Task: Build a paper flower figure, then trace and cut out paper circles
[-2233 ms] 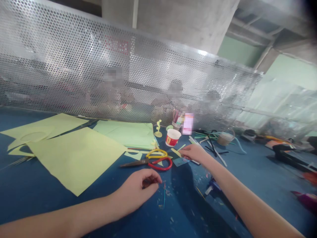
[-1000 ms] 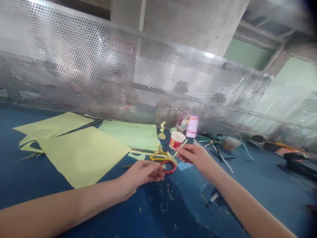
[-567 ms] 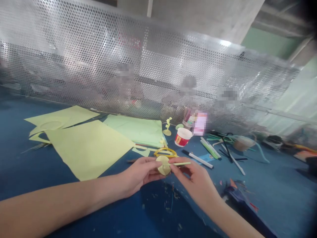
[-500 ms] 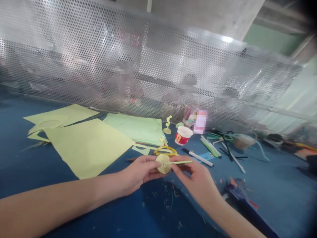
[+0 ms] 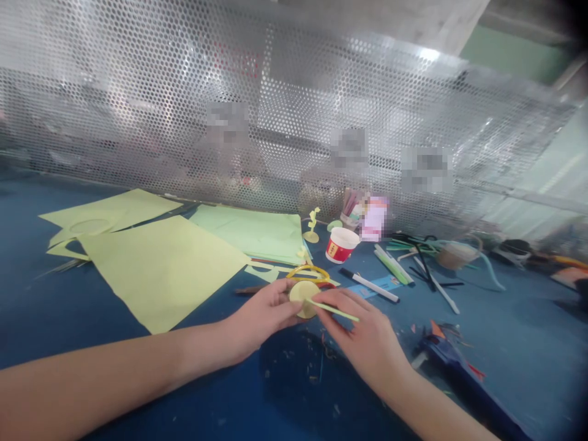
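Between my hands is a small pale yellow disc [image 5: 304, 296]. My left hand [image 5: 261, 315] is closed on its left and lower edge, the thumb near its face. A thin light green strip [image 5: 337, 310] is pinched in the fingers of my right hand [image 5: 362, 331], and its left end meets the disc. Just behind the disc lies a yellow ring-shaped object [image 5: 309, 269], partly hidden. Beyond it stands a little yellow paper figure [image 5: 313, 226] on a round base.
Yellow sheets [image 5: 163, 269] and green sheets [image 5: 257, 233] lie at left and centre. A red and white cup [image 5: 342, 245], a black-capped marker [image 5: 370, 285] and a dark blue tool [image 5: 463, 380] are at right. A perforated metal screen [image 5: 174, 122] runs behind.
The green strip has tilted, its right end now lower. The disc shows more of its face, and my right hand has dropped slightly. The view has shifted a little.
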Motion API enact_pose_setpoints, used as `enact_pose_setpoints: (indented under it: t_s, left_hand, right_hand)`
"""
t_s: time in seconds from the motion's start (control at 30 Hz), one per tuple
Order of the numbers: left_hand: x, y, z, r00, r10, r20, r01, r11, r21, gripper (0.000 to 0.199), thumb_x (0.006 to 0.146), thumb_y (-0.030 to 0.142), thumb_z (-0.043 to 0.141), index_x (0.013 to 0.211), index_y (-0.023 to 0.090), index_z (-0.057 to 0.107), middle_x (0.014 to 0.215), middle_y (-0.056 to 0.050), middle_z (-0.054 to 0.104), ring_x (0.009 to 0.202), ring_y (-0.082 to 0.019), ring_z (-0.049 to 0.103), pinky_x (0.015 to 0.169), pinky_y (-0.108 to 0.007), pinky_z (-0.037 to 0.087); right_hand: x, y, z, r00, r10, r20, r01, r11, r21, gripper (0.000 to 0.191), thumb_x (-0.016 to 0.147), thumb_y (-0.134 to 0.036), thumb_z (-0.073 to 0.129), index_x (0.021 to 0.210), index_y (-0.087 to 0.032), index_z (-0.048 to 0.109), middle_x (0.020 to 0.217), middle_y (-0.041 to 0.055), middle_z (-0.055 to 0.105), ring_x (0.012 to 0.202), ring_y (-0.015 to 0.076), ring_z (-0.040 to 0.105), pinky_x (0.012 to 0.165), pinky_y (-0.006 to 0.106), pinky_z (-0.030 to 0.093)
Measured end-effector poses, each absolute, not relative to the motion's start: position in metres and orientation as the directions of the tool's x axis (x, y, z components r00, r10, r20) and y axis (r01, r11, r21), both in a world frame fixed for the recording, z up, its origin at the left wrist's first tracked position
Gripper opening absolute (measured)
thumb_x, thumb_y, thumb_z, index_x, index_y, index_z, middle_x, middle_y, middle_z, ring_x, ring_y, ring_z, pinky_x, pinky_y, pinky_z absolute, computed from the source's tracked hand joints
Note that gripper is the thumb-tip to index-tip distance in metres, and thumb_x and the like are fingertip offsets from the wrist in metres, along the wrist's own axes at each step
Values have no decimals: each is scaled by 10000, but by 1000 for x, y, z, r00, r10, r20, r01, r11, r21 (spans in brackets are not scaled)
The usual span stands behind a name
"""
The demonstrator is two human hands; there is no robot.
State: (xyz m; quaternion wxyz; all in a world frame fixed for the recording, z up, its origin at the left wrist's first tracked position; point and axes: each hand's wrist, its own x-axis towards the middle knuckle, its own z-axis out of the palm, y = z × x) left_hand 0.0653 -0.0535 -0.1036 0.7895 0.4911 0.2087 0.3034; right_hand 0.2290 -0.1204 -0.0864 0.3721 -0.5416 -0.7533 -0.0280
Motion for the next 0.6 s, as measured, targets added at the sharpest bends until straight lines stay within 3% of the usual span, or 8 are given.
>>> enact_pose_setpoints:
  t_s: [0.27,0.43,0.6]
  left_hand:
    - [65,-57,-99,726,686,-49,-202,281,938,270,778,271,638,995,156,526,976,-46,626,976,-171,583,923,-338,422]
    - [65,-57,-98,724,689,-30,-212,264,941,248,752,258,660,931,154,524,892,-28,625,918,-164,594,886,-330,435]
    - [66,-56,-101,708,706,-37,-227,276,934,290,752,255,657,995,152,539,984,-59,627,948,-182,593,900,-351,433]
  right_hand:
    - [231,-124,-89,-261,751,606,867,459,-195,147,884,-220,476,971,-219,595,900,39,662,840,157,630,780,275,520]
    - [230,-123,-89,-233,735,637,865,456,-210,131,872,-213,494,948,-225,600,876,29,673,817,156,640,766,268,525]
    - [228,-124,-86,-184,740,647,853,447,-268,104,845,-205,539,923,-228,605,866,18,671,814,149,637,768,252,516]
